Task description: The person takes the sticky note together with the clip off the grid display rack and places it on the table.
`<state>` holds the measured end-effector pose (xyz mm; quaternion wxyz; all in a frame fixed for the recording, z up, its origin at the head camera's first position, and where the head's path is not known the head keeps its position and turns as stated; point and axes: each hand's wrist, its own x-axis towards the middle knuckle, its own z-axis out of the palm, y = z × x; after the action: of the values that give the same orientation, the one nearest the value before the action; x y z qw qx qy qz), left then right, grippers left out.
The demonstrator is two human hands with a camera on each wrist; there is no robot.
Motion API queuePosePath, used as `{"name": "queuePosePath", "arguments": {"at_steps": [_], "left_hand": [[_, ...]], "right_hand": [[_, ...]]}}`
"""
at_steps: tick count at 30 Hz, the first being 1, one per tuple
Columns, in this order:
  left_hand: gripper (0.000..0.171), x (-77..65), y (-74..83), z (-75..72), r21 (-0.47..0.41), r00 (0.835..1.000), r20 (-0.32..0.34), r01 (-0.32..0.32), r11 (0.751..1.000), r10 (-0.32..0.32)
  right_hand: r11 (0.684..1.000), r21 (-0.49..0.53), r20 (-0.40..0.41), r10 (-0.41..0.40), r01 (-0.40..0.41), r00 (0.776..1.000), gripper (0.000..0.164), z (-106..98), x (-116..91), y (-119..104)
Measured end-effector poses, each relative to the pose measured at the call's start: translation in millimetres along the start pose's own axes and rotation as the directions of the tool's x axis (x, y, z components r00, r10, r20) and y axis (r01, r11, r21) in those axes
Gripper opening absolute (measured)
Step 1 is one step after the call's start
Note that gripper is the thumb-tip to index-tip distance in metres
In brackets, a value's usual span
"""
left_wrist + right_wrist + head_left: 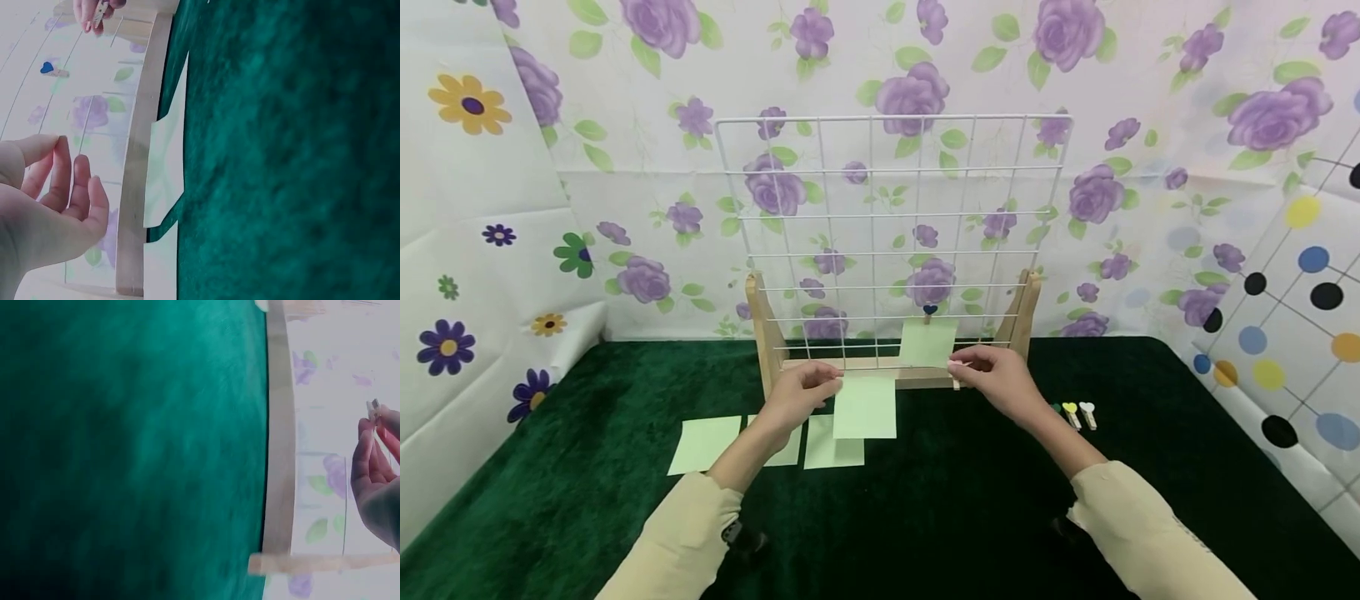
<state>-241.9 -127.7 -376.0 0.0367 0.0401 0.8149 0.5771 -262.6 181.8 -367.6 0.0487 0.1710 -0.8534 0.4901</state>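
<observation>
My left hand [801, 393] pinches a pale green paper note [865, 408] by its upper left corner, in front of the wire grid's lower edge. Between the thumb and fingers of my right hand [1000, 379] is a small wooden clothespin [373, 411], clearest in the right wrist view. That hand is beside another green note [928, 343], which hangs on the grid [895, 215] under a clothespin with a dark blue heart [930, 310]. In the left wrist view, thumb and index finger of the left hand [62, 200] meet, but the pinched paper is hard to make out against the pale background.
More green notes lie in a row on the dark green cloth, among them a left one [706, 442] and one partly behind the held note [831, 454]. Several heart clothespins [1087, 415] lie to the right. Wooden feet [767, 333] support the grid.
</observation>
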Motion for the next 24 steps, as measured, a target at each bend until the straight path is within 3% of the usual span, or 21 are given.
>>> {"name": "queuePosePath", "arguments": {"at_steps": [6, 16, 24], "left_hand": [[0.013, -2.0, 0.7, 6.0, 0.022, 0.999, 0.032, 0.024, 0.999, -0.025], [0.009, 1.1, 1.0, 17.0, 0.127, 0.995, 0.096, -0.013, 0.992, 0.001], [0.007, 3.3, 2.6, 25.6, 0.148, 0.993, 0.114, -0.033, 0.988, 0.016]], "right_hand": [[0.998, -0.034, -0.008, 0.055, -0.056, 0.998, 0.034, -19.9, -11.3, 12.7], [0.991, -0.079, -0.003, 0.109, -0.109, 0.994, 0.036, -50.2, -28.2, 29.8], [0.986, -0.085, 0.010, 0.148, -0.146, 0.989, 0.042, -74.8, -41.0, 39.3]]}}
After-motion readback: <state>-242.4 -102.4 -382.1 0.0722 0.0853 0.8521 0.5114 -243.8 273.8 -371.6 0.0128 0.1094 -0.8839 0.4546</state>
